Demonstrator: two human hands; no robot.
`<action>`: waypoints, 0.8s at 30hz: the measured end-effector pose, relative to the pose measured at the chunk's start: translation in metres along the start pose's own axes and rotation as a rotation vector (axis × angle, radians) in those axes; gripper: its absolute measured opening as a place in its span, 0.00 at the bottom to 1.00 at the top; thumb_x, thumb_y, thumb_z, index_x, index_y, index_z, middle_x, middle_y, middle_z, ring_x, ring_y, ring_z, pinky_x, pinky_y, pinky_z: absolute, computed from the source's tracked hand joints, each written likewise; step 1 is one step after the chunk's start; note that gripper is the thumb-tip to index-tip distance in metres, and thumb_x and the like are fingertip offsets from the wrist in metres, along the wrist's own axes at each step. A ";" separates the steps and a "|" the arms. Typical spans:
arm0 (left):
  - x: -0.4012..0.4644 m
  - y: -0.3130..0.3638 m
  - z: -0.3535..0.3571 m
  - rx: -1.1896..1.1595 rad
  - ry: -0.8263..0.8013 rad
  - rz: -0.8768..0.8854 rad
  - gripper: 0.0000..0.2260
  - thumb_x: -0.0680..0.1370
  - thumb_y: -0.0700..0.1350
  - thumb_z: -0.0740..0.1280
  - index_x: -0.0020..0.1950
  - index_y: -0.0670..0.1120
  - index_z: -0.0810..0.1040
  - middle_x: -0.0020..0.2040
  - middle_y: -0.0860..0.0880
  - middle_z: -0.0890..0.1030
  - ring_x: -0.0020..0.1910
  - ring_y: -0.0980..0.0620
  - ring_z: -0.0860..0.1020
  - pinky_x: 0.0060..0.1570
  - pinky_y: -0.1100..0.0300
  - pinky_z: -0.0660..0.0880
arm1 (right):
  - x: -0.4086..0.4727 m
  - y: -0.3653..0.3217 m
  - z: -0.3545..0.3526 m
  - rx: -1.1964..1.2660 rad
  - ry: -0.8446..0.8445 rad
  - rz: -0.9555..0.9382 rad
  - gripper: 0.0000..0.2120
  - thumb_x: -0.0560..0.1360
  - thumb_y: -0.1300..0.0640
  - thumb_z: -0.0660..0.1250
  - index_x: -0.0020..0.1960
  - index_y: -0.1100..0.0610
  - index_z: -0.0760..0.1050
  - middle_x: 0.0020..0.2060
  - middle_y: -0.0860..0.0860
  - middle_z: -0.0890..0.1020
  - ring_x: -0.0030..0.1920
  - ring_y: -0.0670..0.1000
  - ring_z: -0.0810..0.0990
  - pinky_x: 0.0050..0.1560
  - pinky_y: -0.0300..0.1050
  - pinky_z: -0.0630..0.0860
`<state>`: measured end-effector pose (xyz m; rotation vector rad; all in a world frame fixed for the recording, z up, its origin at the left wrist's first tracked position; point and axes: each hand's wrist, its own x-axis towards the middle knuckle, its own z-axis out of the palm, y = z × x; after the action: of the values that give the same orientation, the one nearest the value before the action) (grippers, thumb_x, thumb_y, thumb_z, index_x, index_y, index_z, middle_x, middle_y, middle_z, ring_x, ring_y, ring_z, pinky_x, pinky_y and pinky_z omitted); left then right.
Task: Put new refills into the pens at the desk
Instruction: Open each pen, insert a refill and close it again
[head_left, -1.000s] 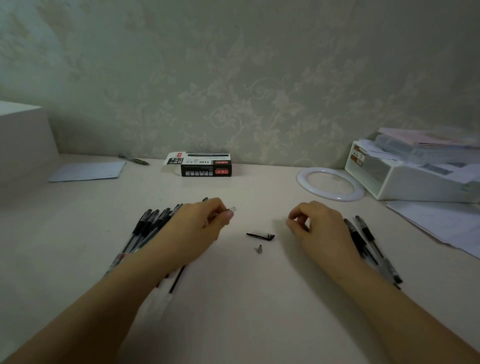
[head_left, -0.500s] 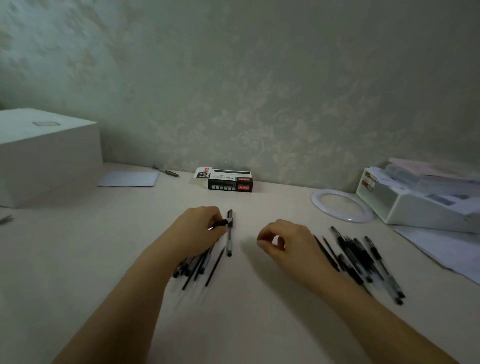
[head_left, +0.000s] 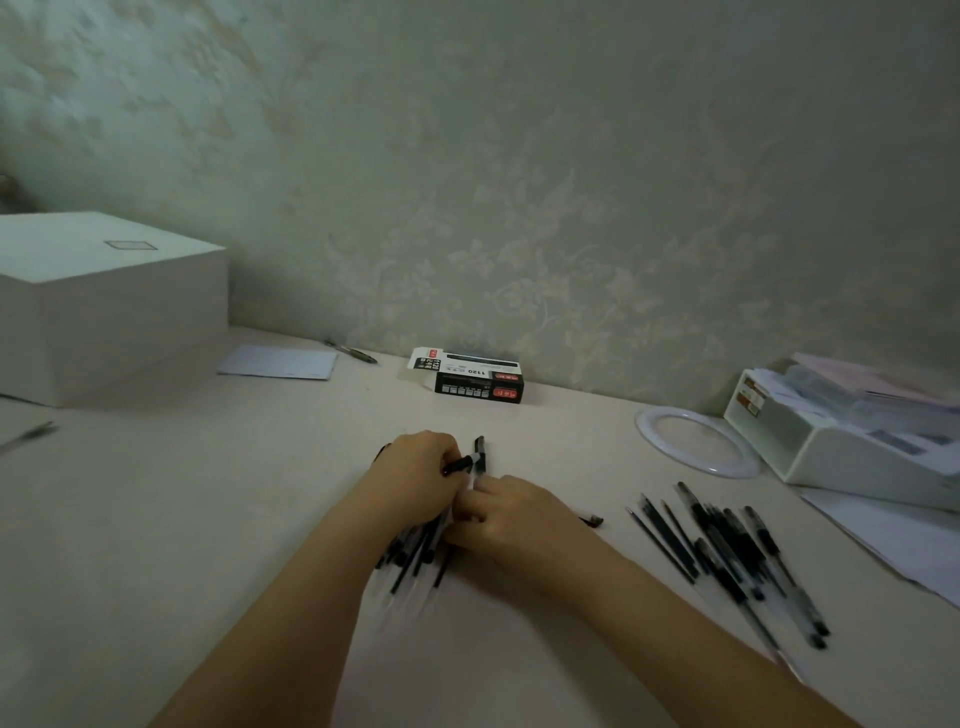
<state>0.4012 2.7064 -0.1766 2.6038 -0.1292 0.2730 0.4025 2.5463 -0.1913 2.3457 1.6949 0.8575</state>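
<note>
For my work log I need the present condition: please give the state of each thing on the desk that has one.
Left hand: grips a black pen.
Right hand: fingers curled at the same pen; exact grip unclear.
Left pile of pens: lying flat, partly under the hands.
Right pile of pens: lying loose, untouched.
Refill box: lying flat, end flap open.
White box: closed.

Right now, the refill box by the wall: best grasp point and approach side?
A judgement: take the refill box across its two long faces, at the middle, coming from above. It lies flat with its long side along the wall, apart from the hands, so the top is free. Avoid the left end: a white flap stands open there and would likely give under a pinch.
</note>
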 end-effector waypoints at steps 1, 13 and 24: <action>0.000 -0.001 0.000 -0.001 0.005 0.000 0.06 0.77 0.46 0.65 0.40 0.48 0.73 0.36 0.52 0.74 0.39 0.50 0.74 0.39 0.59 0.70 | 0.001 0.001 0.002 -0.035 0.019 -0.030 0.11 0.60 0.61 0.78 0.39 0.49 0.84 0.35 0.46 0.81 0.44 0.46 0.67 0.33 0.38 0.62; 0.005 0.005 0.013 -0.262 0.038 -0.047 0.08 0.77 0.51 0.66 0.43 0.47 0.78 0.33 0.54 0.80 0.34 0.58 0.76 0.34 0.64 0.70 | -0.029 0.029 -0.001 -0.204 0.065 0.082 0.13 0.64 0.68 0.73 0.46 0.56 0.79 0.41 0.51 0.81 0.36 0.52 0.76 0.32 0.43 0.70; -0.007 0.043 0.047 -0.413 -0.061 0.086 0.08 0.78 0.50 0.66 0.39 0.52 0.78 0.34 0.57 0.83 0.27 0.64 0.75 0.28 0.74 0.67 | -0.091 0.043 0.003 -0.154 0.125 0.393 0.13 0.64 0.68 0.76 0.45 0.57 0.79 0.39 0.51 0.80 0.37 0.54 0.77 0.31 0.45 0.73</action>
<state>0.3958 2.6465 -0.1971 2.1996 -0.2870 0.1754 0.4211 2.4486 -0.2099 2.6029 1.1660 1.1705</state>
